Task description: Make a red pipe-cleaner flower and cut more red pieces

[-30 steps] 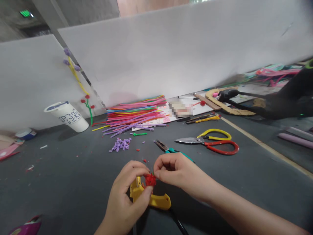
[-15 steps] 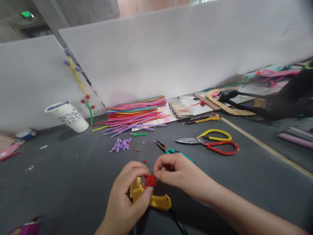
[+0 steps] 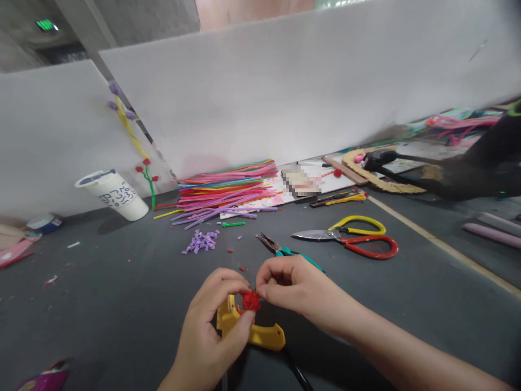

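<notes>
Between the thumb and fingers of my left hand [image 3: 215,320] is a small, bumpy red flower head [image 3: 251,300] that looks made of fuzzy pipe cleaner. My right hand [image 3: 287,279] pinches at its upper right side, where a short bit of green stem [image 3: 255,290] shows at the fingertips; most of that piece is hidden. Beneath the flower, a yellow hot glue gun [image 3: 266,336] lies on the dark table, partly covered by my left hand. Teal-handled pliers [image 3: 280,250] rest just beyond my right hand, their handles partly behind it.
Scissors with yellow and red handles [image 3: 345,236] lie to the right. Cut purple pieces [image 3: 201,241] sit in a heap before a pile of coloured pipe cleaners [image 3: 228,190]. A white cup [image 3: 118,195] stands tilted-looking at left, beside pipe-cleaner flowers [image 3: 148,176]. White panels [image 3: 264,98] close off the back.
</notes>
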Tool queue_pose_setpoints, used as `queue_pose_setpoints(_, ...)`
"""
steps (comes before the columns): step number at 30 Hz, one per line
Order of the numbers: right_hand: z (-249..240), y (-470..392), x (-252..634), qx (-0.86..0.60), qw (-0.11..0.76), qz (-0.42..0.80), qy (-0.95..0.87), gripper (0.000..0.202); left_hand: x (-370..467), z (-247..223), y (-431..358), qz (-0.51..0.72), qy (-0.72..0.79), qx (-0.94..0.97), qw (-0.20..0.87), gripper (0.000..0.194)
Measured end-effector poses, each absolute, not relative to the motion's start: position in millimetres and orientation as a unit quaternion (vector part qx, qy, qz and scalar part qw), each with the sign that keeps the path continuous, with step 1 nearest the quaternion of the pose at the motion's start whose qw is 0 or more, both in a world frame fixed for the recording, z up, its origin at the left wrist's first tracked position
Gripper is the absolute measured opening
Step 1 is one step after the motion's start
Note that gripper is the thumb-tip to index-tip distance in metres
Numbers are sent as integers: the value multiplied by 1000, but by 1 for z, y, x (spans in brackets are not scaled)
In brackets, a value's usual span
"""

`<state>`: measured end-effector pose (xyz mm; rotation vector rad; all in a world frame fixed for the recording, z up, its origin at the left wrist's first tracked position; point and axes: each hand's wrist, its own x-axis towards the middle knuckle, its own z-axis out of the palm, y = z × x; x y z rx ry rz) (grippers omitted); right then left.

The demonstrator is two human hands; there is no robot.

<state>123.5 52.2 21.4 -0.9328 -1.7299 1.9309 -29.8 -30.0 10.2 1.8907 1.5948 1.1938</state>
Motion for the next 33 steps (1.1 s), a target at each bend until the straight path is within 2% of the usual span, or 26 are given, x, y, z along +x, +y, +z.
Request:
queue_pose_setpoints(16,21,54,125,-322,197,677,-632,7,-32,9,-31,434,569,669,202,16)
queue_pose_setpoints(20,20,60,127,-329,236,577,-710,10,-35,9,-33,443,563,671,190,16)
queue_pose_setpoints(24,14,61,126,-232,265,446,-823,29,-35,10,-33,436,568,675,180,19)
queue_pose_setpoints(31,9,58,124,-148,284,403,-857,13,-37,13,-36,432,565,683,169,19)
queue_pose_setpoints(33,9,58,125,-139,307,402,-851,13,-40,11,-37,458,553,672,178,24)
